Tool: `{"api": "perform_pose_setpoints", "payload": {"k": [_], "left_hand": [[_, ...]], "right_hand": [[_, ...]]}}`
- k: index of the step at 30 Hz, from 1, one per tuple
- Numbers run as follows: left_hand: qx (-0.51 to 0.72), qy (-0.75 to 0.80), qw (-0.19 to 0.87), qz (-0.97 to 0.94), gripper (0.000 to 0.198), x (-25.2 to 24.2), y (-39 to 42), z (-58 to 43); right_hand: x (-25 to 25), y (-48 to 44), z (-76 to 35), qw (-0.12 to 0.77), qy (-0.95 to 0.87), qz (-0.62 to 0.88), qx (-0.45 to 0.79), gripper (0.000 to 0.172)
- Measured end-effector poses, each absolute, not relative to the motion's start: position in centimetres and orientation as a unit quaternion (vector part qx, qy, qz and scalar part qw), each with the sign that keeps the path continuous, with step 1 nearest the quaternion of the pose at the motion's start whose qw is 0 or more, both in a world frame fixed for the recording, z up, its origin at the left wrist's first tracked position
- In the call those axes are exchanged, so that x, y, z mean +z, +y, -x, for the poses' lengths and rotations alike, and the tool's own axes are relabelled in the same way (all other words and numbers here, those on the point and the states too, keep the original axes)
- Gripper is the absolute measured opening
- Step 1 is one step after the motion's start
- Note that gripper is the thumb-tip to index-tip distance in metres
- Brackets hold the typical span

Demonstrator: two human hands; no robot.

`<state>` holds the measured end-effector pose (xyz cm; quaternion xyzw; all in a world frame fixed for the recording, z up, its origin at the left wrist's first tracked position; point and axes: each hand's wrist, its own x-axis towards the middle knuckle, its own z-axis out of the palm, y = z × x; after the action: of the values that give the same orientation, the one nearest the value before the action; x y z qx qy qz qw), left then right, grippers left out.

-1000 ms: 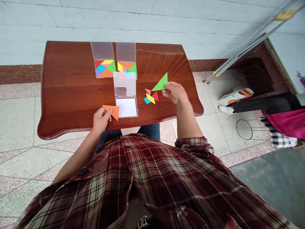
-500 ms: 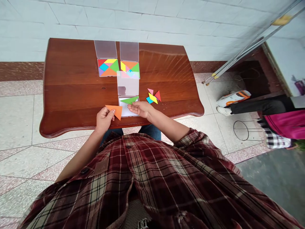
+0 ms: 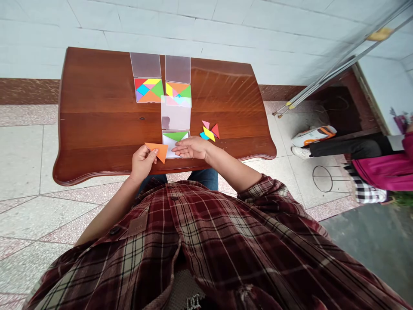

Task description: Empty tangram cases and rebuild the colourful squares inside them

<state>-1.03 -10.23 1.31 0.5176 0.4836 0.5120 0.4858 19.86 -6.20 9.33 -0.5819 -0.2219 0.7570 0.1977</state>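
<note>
Watching from the side of the room, one sees a person in a plaid flannel shirt seated at a polished reddish-wood counter, both hands busy near its front edge. The left hand has a closed grip on a large orange triangle, pinched between thumb and fingers by one corner region. The right hand is open and palm down, its grip holding nothing, with the fingers stretched toward an open clear plastic case lined in white. A large green triangle lies in that case against its far edge, with the fingertips just below it; whether they touch it is hard to tell. Just to the right of the case sits a small cluster of pink, red, yellow and blue pieces. Two more cases farther along the counter hold full squares of coloured pieces. These triangles look thin, stiff and very light, probably easy to lift but awkward to pick off a slick surface, so pinching them by the edges, away from the points, seems the safest hold
</note>
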Motion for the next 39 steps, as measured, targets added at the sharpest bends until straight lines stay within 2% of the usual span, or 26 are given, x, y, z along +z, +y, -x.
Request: {"api": "perform_pose_setpoints", "payload": {"k": [6,8,12,15,24,35,39], "left_hand": [[0.508,0.494,0.469,-0.528,0.036,1.4,-10.3,1.0],[0.507,0.492,0.471,-0.528,0.035,1.4,-10.4,1.1],[0.509,0.490,0.475,-0.524,0.033,1.2,-10.3,1.1],[0.509,0.487,0.480,-0.523,0.030,1.2,-10.3,1.1],[0.503,0.491,0.474,-0.531,0.031,1.1,-10.4,1.0],[0.496,0.494,0.475,-0.534,0.032,1.7,-10.4,0.9],[0.493,0.499,0.476,-0.530,0.033,1.6,-10.4,0.9]], "right_hand": [[9.5,-6.4,-20.2,0.101,-0.385,0.593,0.700,0.008],[8.8,-6.5,-20.1,0.099,-0.505,0.613,0.599,0.010],[7.3,-6.2,-20.1,0.059,-0.742,0.607,0.277,0.031],[6.7,-5.7,-20.4,0.000,-0.788,0.590,0.178,0.040],[6.7,-6.0,-20.0,-0.058,-0.808,0.567,0.148,0.032],[7.9,-3.6,-20.5,-0.096,-0.829,0.527,0.157,0.059],[7.5,-3.4,-20.5,-0.085,-0.834,0.523,0.152,0.052]]}}
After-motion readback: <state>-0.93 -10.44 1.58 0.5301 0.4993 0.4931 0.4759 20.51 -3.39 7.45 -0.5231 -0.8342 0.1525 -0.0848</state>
